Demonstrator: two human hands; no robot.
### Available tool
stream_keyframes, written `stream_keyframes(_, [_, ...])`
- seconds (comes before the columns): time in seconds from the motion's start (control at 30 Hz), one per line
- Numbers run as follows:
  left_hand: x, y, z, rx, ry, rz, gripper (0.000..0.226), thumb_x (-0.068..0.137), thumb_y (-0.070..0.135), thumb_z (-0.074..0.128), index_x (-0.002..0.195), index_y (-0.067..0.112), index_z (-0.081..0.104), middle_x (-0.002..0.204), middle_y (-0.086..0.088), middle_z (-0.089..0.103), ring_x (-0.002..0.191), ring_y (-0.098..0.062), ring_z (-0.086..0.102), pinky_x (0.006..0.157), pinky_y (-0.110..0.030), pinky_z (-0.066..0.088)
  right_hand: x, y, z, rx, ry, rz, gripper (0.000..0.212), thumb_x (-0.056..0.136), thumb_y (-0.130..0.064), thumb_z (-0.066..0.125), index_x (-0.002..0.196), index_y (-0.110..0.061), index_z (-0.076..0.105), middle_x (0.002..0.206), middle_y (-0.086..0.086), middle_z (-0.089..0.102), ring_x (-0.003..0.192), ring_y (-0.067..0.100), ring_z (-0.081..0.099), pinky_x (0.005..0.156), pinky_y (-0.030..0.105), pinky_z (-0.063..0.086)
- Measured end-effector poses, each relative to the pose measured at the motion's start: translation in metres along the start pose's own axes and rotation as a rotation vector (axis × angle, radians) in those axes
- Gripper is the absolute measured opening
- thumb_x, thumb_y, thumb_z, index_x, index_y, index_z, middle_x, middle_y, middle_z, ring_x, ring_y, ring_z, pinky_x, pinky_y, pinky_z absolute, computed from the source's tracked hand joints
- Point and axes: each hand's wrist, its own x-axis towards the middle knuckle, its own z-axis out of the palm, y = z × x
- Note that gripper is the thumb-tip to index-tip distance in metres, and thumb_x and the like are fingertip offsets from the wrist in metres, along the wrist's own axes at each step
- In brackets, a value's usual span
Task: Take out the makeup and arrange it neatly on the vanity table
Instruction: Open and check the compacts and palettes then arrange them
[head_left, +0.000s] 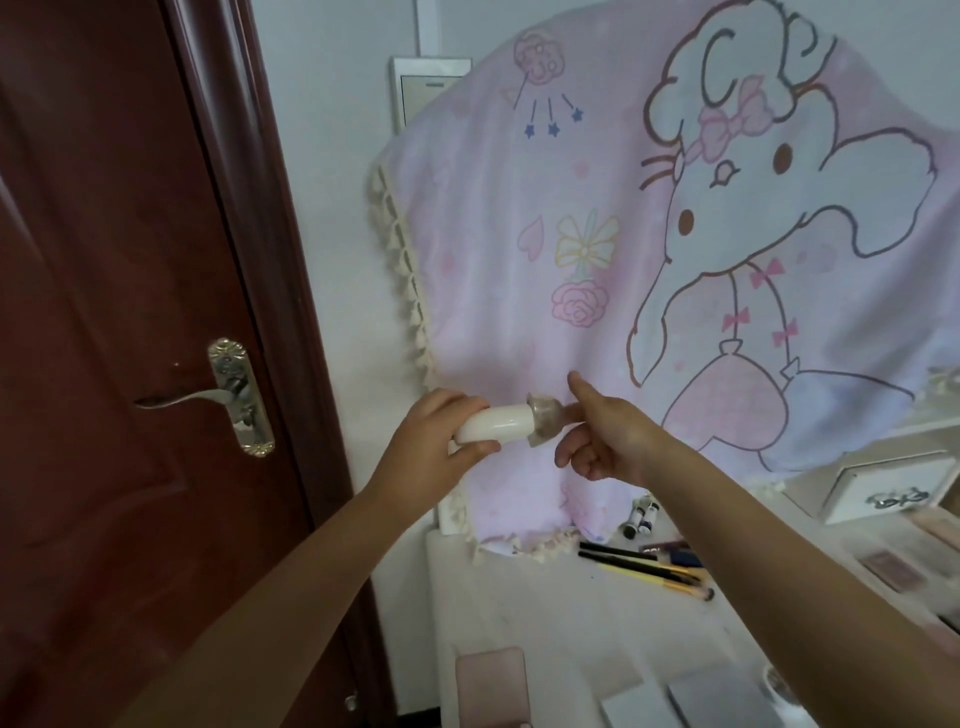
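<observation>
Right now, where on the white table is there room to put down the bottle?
Bare white vanity table lies between the yellow-and-black brushes and the pink flat case. The right side is crowded with pink palettes. The left hand grips the white bottle.

bottle (136, 427): smooth, glossy white plastic or glazed body; clear, shiny cap
cloth (649, 270): soft matt printed fabric, tasselled cream trim
door (104, 260): glossy dark red-brown wood
door handle (228, 397): polished, ornate metal
surface (545, 608): smooth matt white
brushes (644, 569): glossy handles

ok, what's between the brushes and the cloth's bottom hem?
Bare table top in the head view; brushes lie just right of the hem of the cloth.
</observation>
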Motion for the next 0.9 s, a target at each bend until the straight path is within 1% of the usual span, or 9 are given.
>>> stream_keyframes(0.1, [-0.005, 0.0, 0.002, 0.034, 0.012, 0.043, 0.036, 0.073, 0.013, 0.075, 0.106, 0.005, 0.065, 0.103, -0.007, 0.057, 0.093, -0.013, 0.046, 0.083, -0.024, 0.038, 0.001, 0.0, 0.003, 0.145, -0.038, -0.011, 0.03, 0.092, -0.033, 0.048, 0.082, -0.008, 0.059, 0.052, 0.008, 0.066, 0.039, 0.013, 0.056, 0.04, 0.017, 0.043])
stream_keyframes(0.17, [-0.008, -0.003, 0.002, 0.014, -0.006, 0.009, 0.036, 0.074, 0.014, 0.075, 0.107, 0.006, 0.065, 0.102, -0.003, 0.056, 0.093, -0.012, 0.048, 0.082, -0.024, 0.041, 0.002, 0.001, 0.002, 0.193, -0.085, -0.077, 0.01, 0.089, -0.013, 0.054, 0.087, -0.008, 0.063, 0.064, 0.009, 0.069, 0.052, 0.014, 0.065, 0.049, 0.02, 0.052])
stream_keyframes(0.23, [-0.011, -0.004, 0.004, -0.07, -0.023, -0.084, 0.034, 0.075, 0.016, 0.074, 0.108, 0.009, 0.065, 0.096, 0.007, 0.053, 0.09, -0.011, 0.051, 0.079, -0.02, 0.047, 0.004, 0.006, -0.002, 0.181, -0.103, -0.199, 0.021, 0.083, 0.006, 0.055, 0.089, -0.012, 0.064, 0.076, 0.007, 0.068, 0.066, 0.016, 0.067, 0.064, 0.024, 0.057])
stream_keyframes(0.33, [-0.017, -0.005, 0.008, -0.183, -0.009, -0.233, 0.025, 0.077, 0.016, 0.072, 0.101, 0.014, 0.066, 0.084, 0.02, 0.052, 0.08, -0.001, 0.053, 0.071, -0.005, 0.043, 0.005, 0.014, -0.007, 0.129, -0.12, -0.404, 0.047, 0.075, 0.023, 0.051, 0.094, -0.019, 0.062, 0.082, 0.0, 0.071, 0.08, 0.015, 0.066, 0.076, 0.024, 0.054])
stream_keyframes(0.4, [-0.024, -0.006, 0.013, -0.344, -0.041, -0.366, 0.013, 0.08, 0.014, 0.068, 0.092, 0.018, 0.066, 0.083, 0.015, 0.058, 0.08, -0.004, 0.056, 0.071, -0.007, 0.047, 0.004, 0.02, -0.007, 0.092, -0.14, -0.506, 0.052, 0.074, 0.026, 0.049, 0.089, -0.02, 0.067, 0.081, -0.006, 0.074, 0.082, 0.008, 0.067, 0.076, 0.019, 0.053])
stream_keyframes(0.5, [-0.033, -0.003, 0.019, -0.704, -0.12, -0.592, 0.011, 0.085, 0.013, 0.062, 0.084, 0.023, 0.064, 0.092, -0.008, 0.065, 0.086, -0.022, 0.064, 0.065, -0.027, 0.058, 0.004, 0.03, -0.006, 0.056, -0.128, -0.555, 0.061, 0.075, 0.028, 0.044, 0.066, -0.023, 0.074, 0.083, -0.009, 0.073, 0.088, 0.005, 0.067, 0.082, 0.019, 0.052])
stream_keyframes(0.57, [-0.039, -0.001, 0.024, -0.807, -0.144, -0.673, 0.008, 0.087, 0.013, 0.06, 0.085, 0.02, 0.065, 0.096, -0.014, 0.065, 0.083, -0.022, 0.066, 0.06, -0.025, 0.057, 0.004, 0.037, -0.004, 0.093, -0.122, -0.545, 0.064, 0.074, 0.031, 0.037, 0.056, -0.019, 0.073, 0.087, -0.006, 0.072, 0.088, 0.008, 0.066, 0.081, 0.02, 0.051])
stream_keyframes(0.7, [-0.055, -0.002, 0.04, -0.915, -0.149, -0.806, 0.007, 0.087, 0.016, 0.058, 0.087, 0.013, 0.064, 0.097, -0.013, 0.064, 0.084, -0.02, 0.065, 0.058, -0.024, 0.056, 0.007, 0.055, -0.002, 0.29, -0.136, -0.409, 0.056, 0.076, 0.025, 0.033, 0.05, -0.011, 0.067, 0.084, 0.002, 0.073, 0.09, 0.018, 0.065, 0.081, 0.026, 0.053])
stream_keyframes(0.9, [-0.093, -0.002, 0.071, -0.914, -0.148, -0.986, 0.007, 0.087, 0.015, 0.058, 0.084, 0.013, 0.064, 0.091, -0.006, 0.063, 0.082, -0.016, 0.063, 0.056, -0.024, 0.057, 0.022, 0.105, 0.0, 0.42, -0.132, -0.111, 0.028, 0.081, 0.016, 0.049, 0.064, -0.004, 0.056, 0.078, 0.004, 0.072, 0.064, 0.015, 0.067, 0.06, 0.019, 0.055])
